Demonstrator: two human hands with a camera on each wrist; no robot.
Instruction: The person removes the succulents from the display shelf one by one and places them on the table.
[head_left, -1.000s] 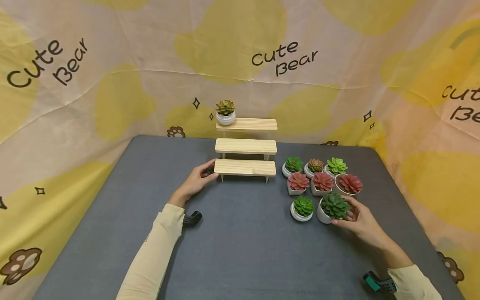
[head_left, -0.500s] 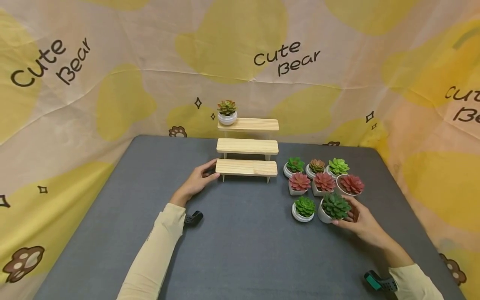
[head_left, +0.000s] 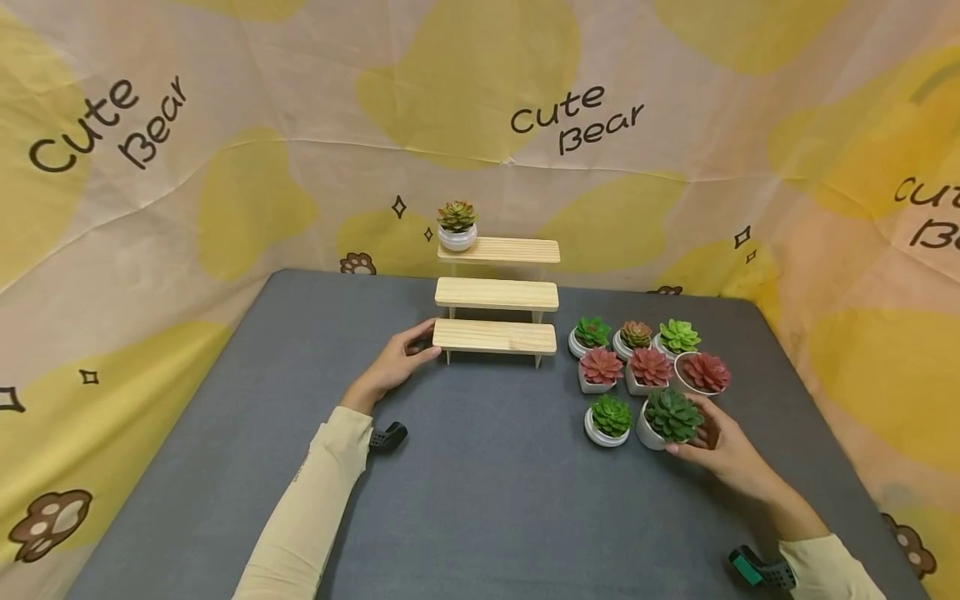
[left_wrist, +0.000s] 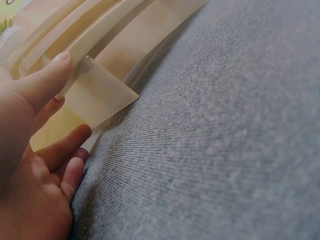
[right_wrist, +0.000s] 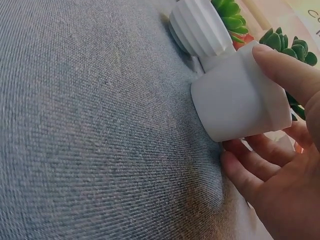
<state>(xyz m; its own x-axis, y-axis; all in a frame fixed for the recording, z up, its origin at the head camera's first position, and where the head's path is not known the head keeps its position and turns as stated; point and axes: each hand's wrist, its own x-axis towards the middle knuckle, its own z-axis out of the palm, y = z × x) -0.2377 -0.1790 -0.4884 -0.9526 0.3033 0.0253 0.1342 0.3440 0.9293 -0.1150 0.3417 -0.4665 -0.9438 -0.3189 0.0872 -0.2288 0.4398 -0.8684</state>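
At the left end of a three-tier wooden display stand [head_left: 495, 337], my left hand [head_left: 391, 367] holds the lowest step. Its thumb [left_wrist: 52, 75] lies against the step's edge, while the other fingers bend beside the clear leg [left_wrist: 102, 92]. My right hand [head_left: 723, 442] grips a dark green potted succulent [head_left: 671, 415], thumb at the rim of the smooth white pot [right_wrist: 235, 95] and fingers around the far side. That pot is upright, its base at the grey cloth. A bright green succulent [head_left: 611, 415] in a ribbed white pot stands just left of it.
Behind the held pot stand more succulents: red ones [head_left: 602, 367] in the middle row, and green [head_left: 592, 332], brownish [head_left: 636, 335] and lime [head_left: 678, 336] ones at the back. One potted succulent [head_left: 457, 225] sits on the stand's top tier, left end. A printed fabric backdrop [head_left: 480, 100] encloses the table.
The head view shifts slightly. Both hands keep their places at the stand and the dark green potted succulent.
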